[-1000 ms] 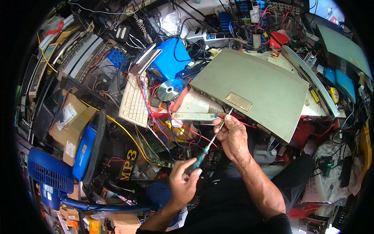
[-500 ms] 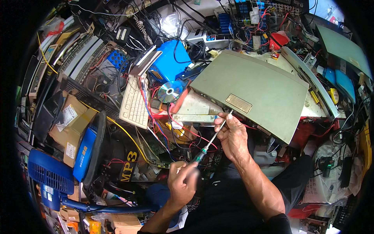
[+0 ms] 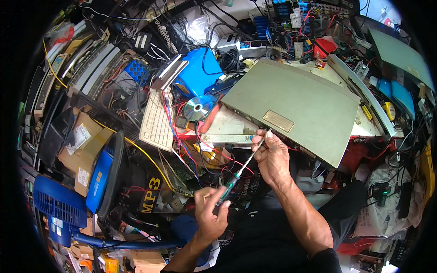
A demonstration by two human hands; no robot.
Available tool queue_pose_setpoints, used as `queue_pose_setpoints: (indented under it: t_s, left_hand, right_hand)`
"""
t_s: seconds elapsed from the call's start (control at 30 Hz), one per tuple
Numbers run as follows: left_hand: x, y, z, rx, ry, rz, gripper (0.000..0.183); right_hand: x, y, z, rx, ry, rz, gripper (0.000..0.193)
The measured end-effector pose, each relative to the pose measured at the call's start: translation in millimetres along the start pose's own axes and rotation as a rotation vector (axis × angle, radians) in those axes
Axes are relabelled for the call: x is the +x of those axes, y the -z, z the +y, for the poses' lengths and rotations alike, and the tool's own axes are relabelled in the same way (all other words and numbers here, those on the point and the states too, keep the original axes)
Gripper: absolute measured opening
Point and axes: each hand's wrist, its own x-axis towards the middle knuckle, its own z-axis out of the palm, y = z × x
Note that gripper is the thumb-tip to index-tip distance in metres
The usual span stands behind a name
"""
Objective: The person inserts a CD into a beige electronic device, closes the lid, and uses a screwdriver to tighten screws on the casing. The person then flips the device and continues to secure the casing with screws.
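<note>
A screwdriver (image 3: 231, 184) with a green and black handle slants up toward the front edge of a flat grey-green metal case (image 3: 296, 98). My left hand (image 3: 210, 219) has its thumb and fingers around the end of the handle. Higher up, my right hand (image 3: 273, 159) pinches the shaft near its tip between thumb and fingers, right against the case's edge. The tip itself is hidden by those fingers. A label plate (image 3: 279, 121) lies on top of the case, close to that edge.
To the left are a cream keyboard (image 3: 155, 118), a disc (image 3: 198, 108) and a blue box (image 3: 199, 73). Loose red and blue wires hang below the bench edge. A blue fan (image 3: 59, 202) stands at lower left. Metal panels (image 3: 364, 98) lean on the right.
My left thumb and fingers have shifted and spread a little on the screwdriver's handle. The right hand and the metal case stay almost where they were.
</note>
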Motion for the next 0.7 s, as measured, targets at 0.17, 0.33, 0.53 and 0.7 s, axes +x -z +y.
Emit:
queue_pose_setpoints:
  t_s: [0.17, 0.33, 0.53, 0.7]
  left_hand:
    - [16, 19, -4, -1.177, 1.003, -0.301, 0.069]
    - [5, 7, -1, -0.407, 0.403, -0.121, 0.028]
    - [-2, -6, 4, -0.667, 0.43, -0.035, 0.092]
    - [5, 16, -11, -0.935, 0.906, -0.269, 0.043]
  right_hand:
    - [1, 0, 1, -0.002, -0.002, 0.013, 0.03]
    - [2, 2, -1, 0.001, -0.023, 0.004, 0.03]
    - [3, -1, -2, -0.023, -0.023, 0.027, 0.029]
    - [3, -3, 0, 0.027, -0.038, 0.059, 0.026]
